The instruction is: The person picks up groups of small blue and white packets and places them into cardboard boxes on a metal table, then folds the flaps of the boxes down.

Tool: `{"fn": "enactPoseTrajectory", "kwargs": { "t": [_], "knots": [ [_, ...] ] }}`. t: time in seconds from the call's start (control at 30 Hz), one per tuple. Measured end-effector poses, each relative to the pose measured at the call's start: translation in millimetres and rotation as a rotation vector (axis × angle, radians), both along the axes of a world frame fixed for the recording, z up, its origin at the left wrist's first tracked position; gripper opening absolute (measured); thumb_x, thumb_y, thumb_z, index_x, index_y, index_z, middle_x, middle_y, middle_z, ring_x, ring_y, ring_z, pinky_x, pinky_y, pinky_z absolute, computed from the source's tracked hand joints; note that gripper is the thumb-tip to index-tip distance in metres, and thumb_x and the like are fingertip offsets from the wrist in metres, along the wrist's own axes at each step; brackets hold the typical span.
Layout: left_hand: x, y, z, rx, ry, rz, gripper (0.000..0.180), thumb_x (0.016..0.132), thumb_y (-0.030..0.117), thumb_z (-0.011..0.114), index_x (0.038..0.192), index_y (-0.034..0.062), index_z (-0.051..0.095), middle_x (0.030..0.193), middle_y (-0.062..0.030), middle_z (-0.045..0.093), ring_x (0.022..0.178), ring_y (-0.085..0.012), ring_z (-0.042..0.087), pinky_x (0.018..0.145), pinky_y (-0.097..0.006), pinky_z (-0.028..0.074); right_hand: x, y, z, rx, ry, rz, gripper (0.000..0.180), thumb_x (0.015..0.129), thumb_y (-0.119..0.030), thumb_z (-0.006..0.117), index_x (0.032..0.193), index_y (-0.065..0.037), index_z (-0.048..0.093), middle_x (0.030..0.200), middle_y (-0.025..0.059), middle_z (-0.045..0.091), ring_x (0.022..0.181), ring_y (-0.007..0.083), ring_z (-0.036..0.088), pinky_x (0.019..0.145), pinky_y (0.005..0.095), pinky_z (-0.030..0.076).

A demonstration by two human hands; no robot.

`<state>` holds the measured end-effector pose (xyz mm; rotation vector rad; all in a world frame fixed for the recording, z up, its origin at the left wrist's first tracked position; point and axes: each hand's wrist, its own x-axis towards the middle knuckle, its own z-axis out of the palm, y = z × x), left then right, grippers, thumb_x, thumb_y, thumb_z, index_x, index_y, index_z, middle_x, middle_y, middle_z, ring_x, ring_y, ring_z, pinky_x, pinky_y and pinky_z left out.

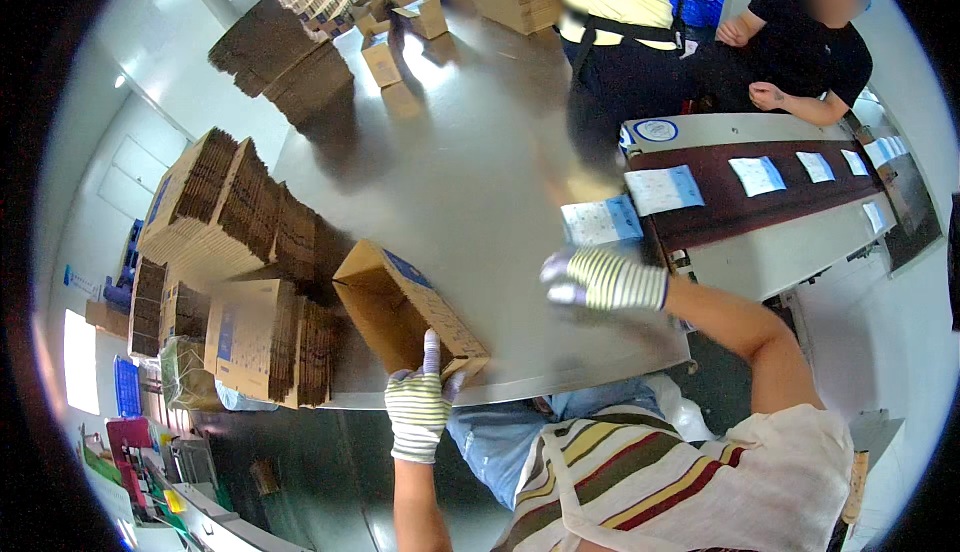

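A long steel worktable (470,202) fills the middle of this packing room, shiny enough to throw back the ceiling lights, and it runs from the worker's waist away to the far end, where more open cartons (400,22) and flat stock sit. Along its left edge lean thick stacks of flattened cardboard boxes (235,217), brown with blue print, some standing on edge and some tipped over, with another heap (285,62) further up. To the right a conveyor with a dark belt (770,202) carries a row of pale blue-and-white packets (757,175), spaced apart, toward the table; one packet (600,222) lies right at the belt's near end. Two other people stand at the far side of that conveyor, their forearms on its frame. Near the table's front edge lies an opened cardboard carton (405,307), tipped on its side with its mouth facing up-left. The left hand (420,407), in a striped knit glove, grips the carton's near corner, fingers wrapped over the edge. The right hand (600,280), gloved the same way, hovers just below the nearest packet with fingers curled; whether it holds anything I cannot tell.
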<state>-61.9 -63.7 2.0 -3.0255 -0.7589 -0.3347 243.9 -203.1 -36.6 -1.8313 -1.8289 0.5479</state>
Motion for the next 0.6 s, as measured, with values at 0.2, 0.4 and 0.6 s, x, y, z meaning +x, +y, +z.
{"fn": "enactPoseTrajectory", "kwargs": {
  "t": [0.2, 0.4, 0.6],
  "knots": [
    [-3, -2, -3, 0.041, 0.008, 0.033, 0.063, 0.075, 0.035, 0.069, 0.127, 0.0059, 0.049, 0.068, -0.0081, 0.064, 0.059, -0.029, 0.058, 0.063, -0.038, 0.046, 150, -16, 10, -0.029, -0.04, -0.402, 0.037, 0.088, -0.033, 0.057, 0.105, -0.001, 0.061, 0.102, 0.0176, 0.065, 0.096, 0.0314, 0.061, 0.087, 0.0392, 0.048],
    [0, 0, -8, 0.022, 0.014, 0.026, 0.029, 0.076, 0.035, 0.068, 0.088, 0.0095, 0.059, 0.065, -0.0088, 0.063, 0.06, -0.0306, 0.059, 0.069, -0.039, 0.046, 212, -12, 7, -0.257, -0.286, -0.289, 0.037, 0.086, -0.031, 0.061, 0.106, -0.001, 0.061, 0.107, 0.018, 0.063, 0.1, 0.0334, 0.059, 0.09, 0.0402, 0.045],
    [-5, -3, -9, 0.033, 0.014, 0.078, 0.027, 0.077, 0.037, 0.066, 0.081, 0.0114, 0.057, 0.063, -0.0092, 0.062, 0.059, -0.03, 0.06, 0.071, -0.039, 0.045, 228, 12, 20, -0.453, -0.304, -0.209, 0.038, 0.082, -0.027, 0.065, 0.111, -0.002, 0.06, 0.107, 0.0146, 0.065, 0.102, 0.0311, 0.06, 0.09, 0.0377, 0.046]
  ]
}}
